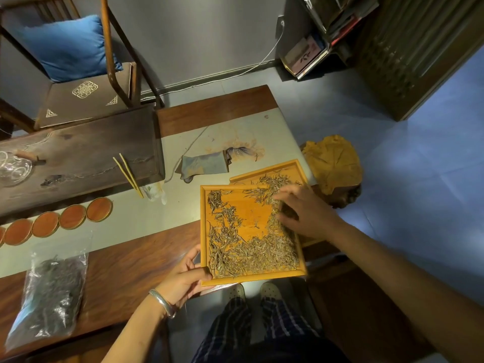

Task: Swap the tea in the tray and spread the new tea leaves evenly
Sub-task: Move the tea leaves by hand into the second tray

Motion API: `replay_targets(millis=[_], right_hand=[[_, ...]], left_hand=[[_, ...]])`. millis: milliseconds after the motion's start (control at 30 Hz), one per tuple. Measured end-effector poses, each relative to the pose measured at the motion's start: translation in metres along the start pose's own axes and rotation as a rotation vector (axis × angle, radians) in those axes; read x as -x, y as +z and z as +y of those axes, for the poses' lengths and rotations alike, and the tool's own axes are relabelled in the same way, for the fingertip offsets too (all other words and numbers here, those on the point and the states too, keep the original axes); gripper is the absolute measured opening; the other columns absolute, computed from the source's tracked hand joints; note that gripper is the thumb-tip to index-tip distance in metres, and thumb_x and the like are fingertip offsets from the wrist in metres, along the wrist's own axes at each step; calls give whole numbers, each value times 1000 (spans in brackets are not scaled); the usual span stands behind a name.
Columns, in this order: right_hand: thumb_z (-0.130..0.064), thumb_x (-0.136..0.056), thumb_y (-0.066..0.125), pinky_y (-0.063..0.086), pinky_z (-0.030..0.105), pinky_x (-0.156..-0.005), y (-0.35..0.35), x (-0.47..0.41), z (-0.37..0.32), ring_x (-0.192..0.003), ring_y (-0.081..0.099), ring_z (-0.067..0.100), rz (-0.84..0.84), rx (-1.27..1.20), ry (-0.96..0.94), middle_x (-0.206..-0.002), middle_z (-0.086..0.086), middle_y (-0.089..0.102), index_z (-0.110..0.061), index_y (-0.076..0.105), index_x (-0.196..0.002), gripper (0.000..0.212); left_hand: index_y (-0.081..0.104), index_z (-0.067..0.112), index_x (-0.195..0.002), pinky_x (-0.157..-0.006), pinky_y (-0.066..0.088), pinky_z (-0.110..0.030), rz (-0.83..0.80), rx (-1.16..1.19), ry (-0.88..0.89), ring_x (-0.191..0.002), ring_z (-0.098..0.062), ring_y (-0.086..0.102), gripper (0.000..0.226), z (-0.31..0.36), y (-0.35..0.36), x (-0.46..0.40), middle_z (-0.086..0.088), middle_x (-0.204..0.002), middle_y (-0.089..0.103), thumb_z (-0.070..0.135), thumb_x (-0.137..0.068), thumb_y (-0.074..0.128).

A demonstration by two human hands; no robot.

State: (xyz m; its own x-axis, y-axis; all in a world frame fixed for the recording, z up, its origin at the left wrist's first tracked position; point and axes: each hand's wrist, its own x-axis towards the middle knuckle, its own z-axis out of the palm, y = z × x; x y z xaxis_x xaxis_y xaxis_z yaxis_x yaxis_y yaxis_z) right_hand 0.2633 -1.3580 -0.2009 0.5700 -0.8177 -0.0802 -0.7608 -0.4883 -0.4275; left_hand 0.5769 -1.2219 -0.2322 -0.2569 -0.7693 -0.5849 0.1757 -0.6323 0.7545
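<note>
A square orange wooden tray (301,273) sits over the table's near right edge, partly above my lap. Pale green-grey tea leaves (251,255) lie in it, thick along the bottom and left, with a bare patch in the middle. My left hand (183,279) grips the tray's lower left corner. My right hand (306,216) rests with spread fingers on the leaves at the tray's right side. A second orange tray (296,166) lies partly under the first, behind it, with some leaves in it. A clear bag of dark tea (49,292) lies on the table at the left.
A row of round orange coasters (73,216) lies on the grey table runner (146,218). A dark wooden tea board (78,158) with bamboo tongs (128,174) stands behind. A folded cloth (204,166) lies mid-table. A carved yellow stump (332,163) stands at the right.
</note>
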Motion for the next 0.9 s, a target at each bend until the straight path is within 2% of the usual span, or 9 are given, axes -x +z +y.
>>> replay_targets(millis=[67, 133, 233, 300, 467, 533, 633, 767, 900], right_hand=[[-61, -84, 48, 40, 42, -102, 7, 19, -9, -131, 38, 23, -91, 24, -106, -146, 7, 36, -29, 44, -134, 60], [-64, -82, 50, 34, 44, -105, 19, 34, -17, -136, 33, 27, -141, 39, -191, -153, 9, 27, -32, 41, -137, 65], [-66, -84, 47, 19, 46, -113, 31, 41, -14, -144, 15, 31, -125, 78, -205, -160, 11, 6, -35, 35, -142, 67], [-66, -85, 45, 13, 51, -116, 32, 38, -9, -146, 6, 34, -119, 111, -173, -160, 11, -2, -35, 34, -143, 67], [-62, -83, 53, 29, 55, -108, 29, 25, -1, -139, 25, 40, -5, 179, -182, -155, 18, 23, -27, 46, -137, 65], [-64, -83, 50, 26, 53, -109, 27, 16, 1, -141, 21, 37, -8, 215, -142, -157, 15, 18, -31, 42, -139, 66], [-65, -83, 48, 24, 50, -112, 24, 6, 3, -144, 15, 32, -68, 184, -36, -160, 9, 9, -37, 34, -142, 67], [-48, -89, 53, 36, 49, -108, 21, -1, 3, -139, 29, 33, -55, 111, 35, -155, 13, 24, -27, 43, -139, 55], [-30, -90, 59, 44, 46, -101, 21, -5, 6, -130, 43, 35, 26, 66, 77, -145, 19, 40, -16, 52, -134, 47]], left_hand=[[43, 11, -135, -88, 46, -42, -9, 9, 20, -103, -46, 53, 79, 1, 1, -1, -27, -121, 61, -1, -63, 74], [41, 7, -136, -86, 53, -41, -29, 40, 32, -105, -43, 58, 77, 3, 3, -2, -25, -123, 61, -7, -65, 68], [45, 11, -133, -83, 52, -41, -24, 21, 41, -103, -41, 54, 76, 10, 6, -3, -25, -124, 60, -5, -63, 70], [45, 10, -132, -85, 54, -38, -36, 22, 49, -102, -37, 61, 73, 12, 7, -3, -17, -125, 62, -10, -64, 65], [50, 10, -126, -84, 56, -33, -29, 2, 64, -100, -31, 66, 67, 16, 10, 0, -14, -123, 63, -14, -64, 60], [49, 10, -128, -83, 55, -33, -20, -23, 63, -100, -31, 64, 69, 16, 11, 2, -15, -123, 63, -12, -63, 61], [45, 10, -131, -80, 53, -41, -26, -58, 52, -101, -41, 58, 74, 14, 11, 5, -18, -127, 60, -5, -62, 67], [45, 11, -132, -92, 52, -40, -20, -57, 57, -109, -40, 59, 78, 12, 11, 9, -19, -128, 59, -1, -60, 70], [42, 6, -133, -87, 55, -39, -34, -6, 52, -105, -37, 64, 70, 10, 9, 13, -19, -123, 63, -14, -70, 64]])
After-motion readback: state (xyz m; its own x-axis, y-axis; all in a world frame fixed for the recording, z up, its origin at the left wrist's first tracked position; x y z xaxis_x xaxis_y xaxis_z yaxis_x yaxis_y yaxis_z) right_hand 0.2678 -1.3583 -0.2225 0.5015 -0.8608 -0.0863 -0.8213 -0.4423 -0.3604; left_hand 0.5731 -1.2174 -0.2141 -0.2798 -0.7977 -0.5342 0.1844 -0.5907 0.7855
